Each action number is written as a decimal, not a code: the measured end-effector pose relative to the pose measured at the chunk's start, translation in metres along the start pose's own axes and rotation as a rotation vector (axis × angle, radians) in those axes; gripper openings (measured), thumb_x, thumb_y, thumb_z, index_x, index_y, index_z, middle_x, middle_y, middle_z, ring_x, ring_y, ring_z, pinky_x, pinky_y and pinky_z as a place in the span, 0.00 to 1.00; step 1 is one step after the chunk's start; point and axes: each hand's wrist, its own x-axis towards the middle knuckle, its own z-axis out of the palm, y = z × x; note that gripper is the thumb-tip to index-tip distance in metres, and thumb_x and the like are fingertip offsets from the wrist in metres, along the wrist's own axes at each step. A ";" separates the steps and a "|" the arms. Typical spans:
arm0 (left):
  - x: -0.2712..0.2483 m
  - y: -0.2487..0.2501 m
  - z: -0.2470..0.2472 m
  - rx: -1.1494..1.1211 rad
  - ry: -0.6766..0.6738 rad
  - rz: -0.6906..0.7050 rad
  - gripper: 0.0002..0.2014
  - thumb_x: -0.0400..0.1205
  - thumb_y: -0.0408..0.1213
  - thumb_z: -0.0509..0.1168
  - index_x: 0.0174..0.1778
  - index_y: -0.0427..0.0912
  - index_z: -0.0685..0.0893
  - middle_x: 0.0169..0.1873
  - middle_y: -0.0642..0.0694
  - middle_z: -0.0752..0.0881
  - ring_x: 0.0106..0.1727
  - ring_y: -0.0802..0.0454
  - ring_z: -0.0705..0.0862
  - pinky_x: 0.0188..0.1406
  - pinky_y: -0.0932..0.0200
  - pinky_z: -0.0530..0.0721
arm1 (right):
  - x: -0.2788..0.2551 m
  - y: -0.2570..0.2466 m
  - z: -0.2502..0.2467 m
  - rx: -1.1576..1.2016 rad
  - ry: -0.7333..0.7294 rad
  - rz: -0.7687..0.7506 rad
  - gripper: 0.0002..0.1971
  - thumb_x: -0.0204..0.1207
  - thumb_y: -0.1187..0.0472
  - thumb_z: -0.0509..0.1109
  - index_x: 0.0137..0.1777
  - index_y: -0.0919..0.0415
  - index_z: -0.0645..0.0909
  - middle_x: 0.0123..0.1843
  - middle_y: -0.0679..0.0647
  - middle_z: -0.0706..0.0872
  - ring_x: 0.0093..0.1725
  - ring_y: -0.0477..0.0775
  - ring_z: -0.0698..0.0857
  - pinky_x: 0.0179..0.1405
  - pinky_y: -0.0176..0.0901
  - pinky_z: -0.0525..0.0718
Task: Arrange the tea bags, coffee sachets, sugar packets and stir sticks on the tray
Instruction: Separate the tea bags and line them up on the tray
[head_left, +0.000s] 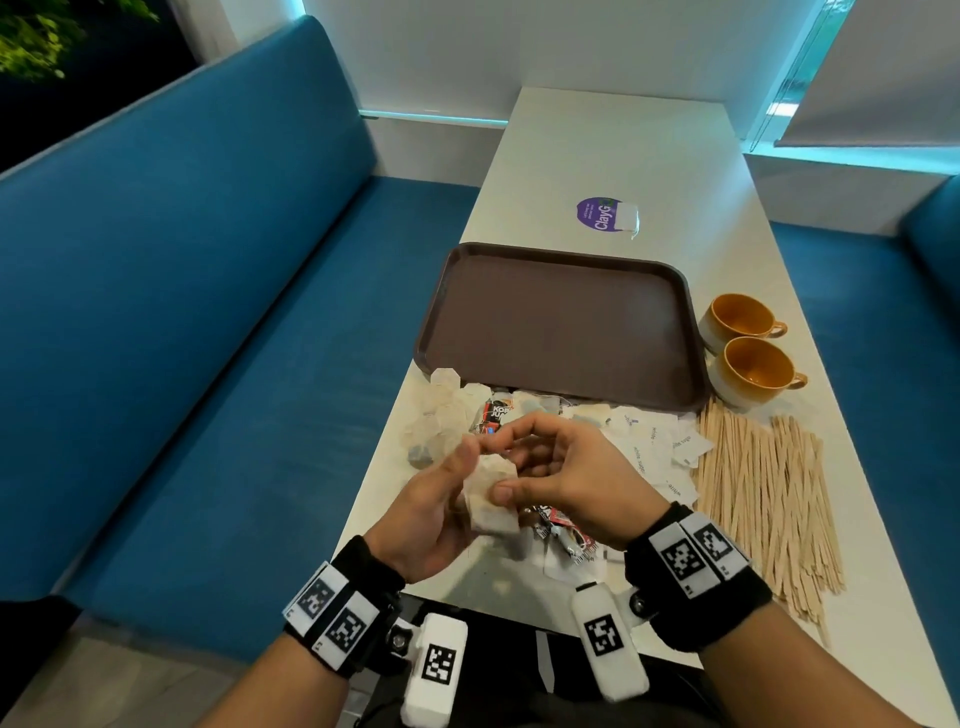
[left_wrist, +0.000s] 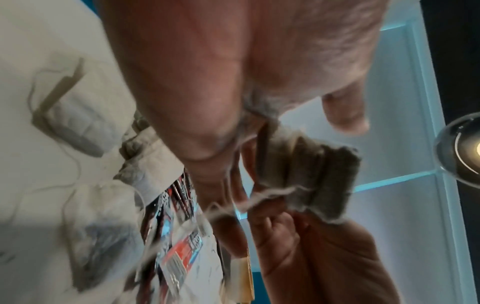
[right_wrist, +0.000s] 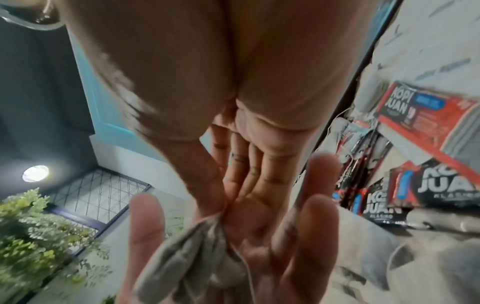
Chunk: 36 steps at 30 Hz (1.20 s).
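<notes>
Both hands meet above the near pile on the white table (head_left: 613, 156). My left hand (head_left: 439, 499) cups a small stack of tea bags (head_left: 491, 504), and my right hand (head_left: 556, 467) pinches the same stack with its thumb. In the right wrist view the bags (right_wrist: 192, 257) lie against the left palm. In the left wrist view the stack (left_wrist: 311, 181) hangs between the two hands. The brown tray (head_left: 561, 322) lies beyond with nothing on it. Loose tea bags (head_left: 441, 415), coffee sachets (head_left: 493, 415), sugar packets (head_left: 649, 447) and wooden stir sticks (head_left: 763, 493) lie on the table.
Two orange-lined cups (head_left: 748, 348) stand right of the tray. A purple sticker (head_left: 597, 213) is on the table behind it. Blue bench seats (head_left: 208, 312) run along both sides of the narrow table. More coffee sachets (head_left: 561, 525) lie under my right hand.
</notes>
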 end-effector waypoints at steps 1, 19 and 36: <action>-0.001 -0.002 0.000 0.005 -0.060 -0.035 0.37 0.82 0.52 0.73 0.83 0.40 0.69 0.78 0.32 0.77 0.75 0.26 0.77 0.77 0.20 0.65 | 0.000 -0.001 0.003 -0.045 0.013 0.005 0.19 0.66 0.78 0.83 0.56 0.67 0.86 0.43 0.67 0.88 0.42 0.53 0.88 0.42 0.41 0.89; -0.047 -0.006 -0.065 -0.104 0.458 0.082 0.09 0.84 0.38 0.64 0.45 0.35 0.81 0.32 0.42 0.71 0.29 0.50 0.71 0.21 0.61 0.67 | 0.005 0.037 0.000 -0.931 0.026 0.086 0.05 0.74 0.55 0.80 0.47 0.50 0.88 0.43 0.43 0.87 0.42 0.40 0.84 0.44 0.38 0.81; -0.031 -0.018 -0.090 -0.206 0.221 0.202 0.19 0.69 0.24 0.69 0.56 0.38 0.77 0.40 0.40 0.74 0.35 0.49 0.74 0.21 0.62 0.71 | 0.010 0.063 0.011 -1.090 -0.020 0.022 0.11 0.76 0.65 0.70 0.53 0.51 0.87 0.47 0.44 0.74 0.47 0.45 0.73 0.45 0.36 0.70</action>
